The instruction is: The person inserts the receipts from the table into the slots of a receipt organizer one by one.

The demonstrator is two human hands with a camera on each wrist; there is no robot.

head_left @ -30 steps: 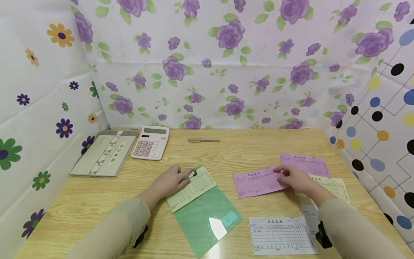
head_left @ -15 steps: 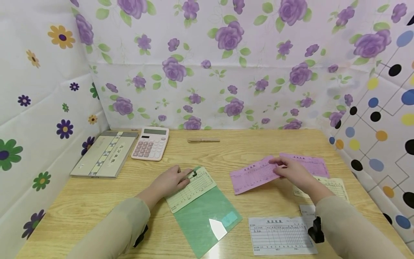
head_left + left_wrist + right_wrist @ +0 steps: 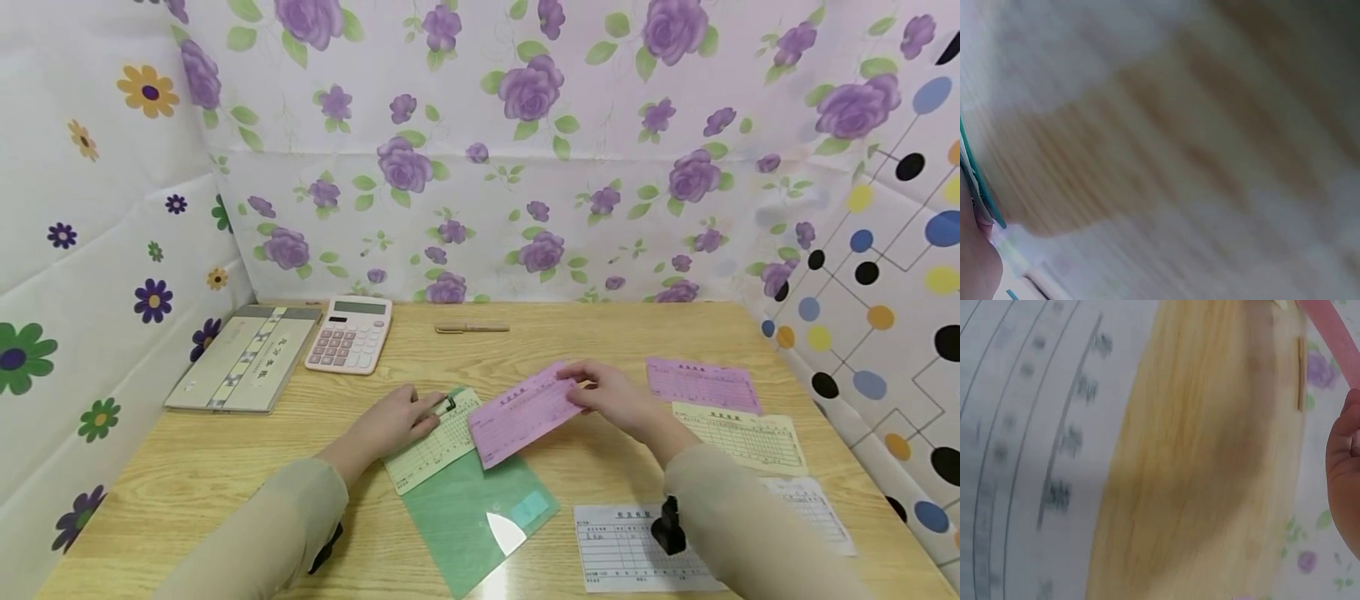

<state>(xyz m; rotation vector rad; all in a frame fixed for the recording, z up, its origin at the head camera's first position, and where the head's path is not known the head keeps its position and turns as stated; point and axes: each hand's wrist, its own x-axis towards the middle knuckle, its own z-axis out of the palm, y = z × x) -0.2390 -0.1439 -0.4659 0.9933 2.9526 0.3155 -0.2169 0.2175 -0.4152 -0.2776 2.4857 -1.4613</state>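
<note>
My right hand [image 3: 611,400] pinches a pink receipt slip [image 3: 521,417] at its upper right corner. The slip hangs tilted over the right part of a yellow receipt slip [image 3: 427,454], which lies on the upper part of a green clipboard [image 3: 472,517]. At the clipboard's top end my left hand [image 3: 390,425] grips around the small dark clip [image 3: 451,403]; its lower fingers are hidden. In the left wrist view, the teal clipboard edge [image 3: 982,181] and part of that hand show at the left border. The right wrist view catches the pink slip [image 3: 1335,334] beside curled fingers.
On the right lie another pink slip [image 3: 701,385], a yellow slip [image 3: 742,437] and white slips [image 3: 637,550], partly under my right sleeve. A pink calculator [image 3: 349,333], a banded ledger pack [image 3: 247,358] and a pen [image 3: 472,327] rest farther back. Patterned cloth walls surround the table.
My right hand has carried the pink slip left from the loose slips to above the clipboard, tilting it up. The slips under the right arm show more. My left hand has stayed put.
</note>
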